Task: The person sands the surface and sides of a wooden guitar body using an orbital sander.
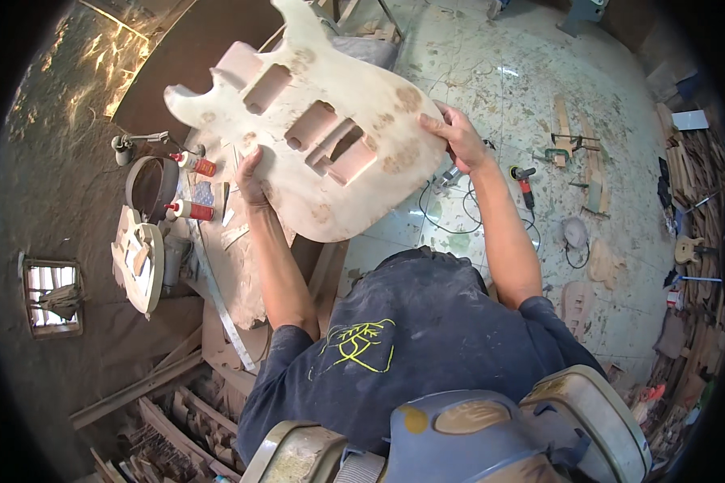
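Observation:
Between my two hands I hold up a pale wooden guitar body (298, 189), with routed pickup cavities in its face and brown burl-like spots scattered over it. My left hand (252, 179) grips its left edge, the thumb on the face and the other fingers hidden behind. My right hand (459, 138) clasps the opposite edge, the thumb lying on the front. The body is raised over a cluttered workbench (242, 298) and the floor. Its top end runs out of the picture at the upper edge.
Two red-and-white glue bottles (195, 164) and a metal ruler (217, 302) lie on the bench. Another guitar body (141, 262) leans at the left wall. Corded power tools (525, 187) and clamped wood (568, 149) lie on the tiled floor. Wood offcuts (705, 201) are stacked at right.

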Motion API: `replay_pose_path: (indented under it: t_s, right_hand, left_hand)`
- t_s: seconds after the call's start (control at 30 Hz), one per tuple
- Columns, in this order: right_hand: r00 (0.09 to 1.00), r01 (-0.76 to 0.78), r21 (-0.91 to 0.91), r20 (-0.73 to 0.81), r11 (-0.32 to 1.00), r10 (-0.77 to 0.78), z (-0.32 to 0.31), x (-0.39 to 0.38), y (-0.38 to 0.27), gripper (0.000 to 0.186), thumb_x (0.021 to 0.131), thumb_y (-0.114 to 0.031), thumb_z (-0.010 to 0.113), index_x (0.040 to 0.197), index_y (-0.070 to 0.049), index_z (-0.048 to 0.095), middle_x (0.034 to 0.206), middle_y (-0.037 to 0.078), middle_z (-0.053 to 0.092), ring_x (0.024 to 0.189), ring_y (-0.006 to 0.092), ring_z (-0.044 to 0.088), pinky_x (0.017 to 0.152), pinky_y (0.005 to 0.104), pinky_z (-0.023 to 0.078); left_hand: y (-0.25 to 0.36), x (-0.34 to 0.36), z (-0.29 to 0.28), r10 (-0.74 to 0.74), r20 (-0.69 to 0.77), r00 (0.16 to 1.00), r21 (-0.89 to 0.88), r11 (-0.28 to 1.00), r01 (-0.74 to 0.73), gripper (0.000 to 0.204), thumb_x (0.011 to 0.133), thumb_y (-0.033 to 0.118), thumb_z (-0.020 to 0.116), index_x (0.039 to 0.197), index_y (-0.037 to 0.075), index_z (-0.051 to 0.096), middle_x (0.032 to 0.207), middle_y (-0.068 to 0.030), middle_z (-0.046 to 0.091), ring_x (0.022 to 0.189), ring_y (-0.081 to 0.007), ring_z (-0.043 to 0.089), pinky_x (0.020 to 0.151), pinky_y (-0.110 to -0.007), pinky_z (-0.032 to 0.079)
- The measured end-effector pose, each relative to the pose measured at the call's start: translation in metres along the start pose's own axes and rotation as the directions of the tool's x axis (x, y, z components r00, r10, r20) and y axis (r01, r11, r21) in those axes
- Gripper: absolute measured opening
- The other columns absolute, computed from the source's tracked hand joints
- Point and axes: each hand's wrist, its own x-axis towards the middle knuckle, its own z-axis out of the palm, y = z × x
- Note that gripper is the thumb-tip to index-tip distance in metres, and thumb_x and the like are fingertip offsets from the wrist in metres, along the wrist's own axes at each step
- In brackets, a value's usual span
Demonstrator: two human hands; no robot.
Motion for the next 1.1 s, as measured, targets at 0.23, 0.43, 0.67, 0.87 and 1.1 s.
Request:
replay_pose_path:
  t_s: [0.23, 0.43, 0.67, 0.87, 1.1]
  right_hand:
    - [0.988, 0.083, 0.148, -0.142, 0.985, -0.062, 0.015, -0.047, 0.035, 0.045, 0.086, -0.019, 0.082, 0.124, -0.003, 0.062, 0.114, 0.006, 0.07, 0.1, 0.0127, 0.066, 0.088, 0.0279, 0.055]
    - [0.941, 0.333, -0.603, 0.169, 0.725, -0.292, 0.056, -0.079, 0.002, 0.043, 0.077, -0.019, 0.085, 0.114, -0.009, 0.067, 0.105, 0.008, 0.072, 0.106, 0.0287, 0.071, 0.093, 0.0376, 0.057]
    - [0.577, 0.782, -0.6, 0.593, 0.169, -0.561, 0.069, -0.075, 0.028, 0.023, 0.073, -0.009, 0.076, 0.095, -0.009, 0.07, 0.11, 0.004, 0.072, 0.124, 0.0331, 0.063, 0.104, 0.05, 0.054]
    - [0.566, 0.793, -0.582, 0.594, 0.179, -0.572, 0.081, -0.074, 0.039, 0.019, 0.077, -0.008, 0.077, 0.094, -0.009, 0.071, 0.112, 0.004, 0.071, 0.121, 0.0325, 0.063, 0.1, 0.0498, 0.055]
    - [0.597, 0.756, -0.629, 0.549, 0.181, -0.585, 0.083, -0.076, 0.04, 0.025, 0.07, -0.007, 0.078, 0.092, -0.01, 0.067, 0.108, 0.003, 0.069, 0.123, 0.03, 0.061, 0.101, 0.0463, 0.053]
  left_hand:
    - [-0.027, -0.006, 0.012, -0.189, -0.043, 0.981, 0.414, 0.89, 0.19, 0.064, 0.109, 0.054, 0.038, 0.145, 0.001, 0.048, 0.124, -0.014, 0.068, 0.101, -0.025, 0.069, 0.092, -0.04, 0.057]
    - [-0.085, -0.005, 0.003, 0.176, -0.063, 0.982, -0.318, 0.929, -0.187, 0.061, 0.107, 0.053, 0.043, 0.147, 0.008, 0.045, 0.14, -0.0124, 0.056, 0.13, -0.031, 0.055, 0.109, -0.05, 0.047]
    - [-0.097, 0.033, 0.003, 0.718, 0.131, 0.683, -0.636, 0.59, -0.498, 0.047, 0.103, 0.046, 0.056, 0.133, 0.01, 0.053, 0.124, -0.0085, 0.061, 0.124, -0.0264, 0.054, 0.115, -0.045, 0.035]
    - [-0.087, 0.07, -0.01, 0.861, 0.242, 0.448, -0.739, 0.463, -0.489, 0.046, 0.1, 0.046, 0.063, 0.13, 0.012, 0.056, 0.117, -0.0064, 0.064, 0.122, -0.0236, 0.051, 0.118, -0.041, 0.028]
    - [-0.07, 0.058, -0.004, 0.775, 0.209, 0.596, -0.646, 0.567, -0.511, 0.033, 0.106, 0.037, 0.053, 0.124, 0.01, 0.059, 0.112, -0.0077, 0.064, 0.112, -0.0252, 0.059, 0.107, -0.043, 0.043]
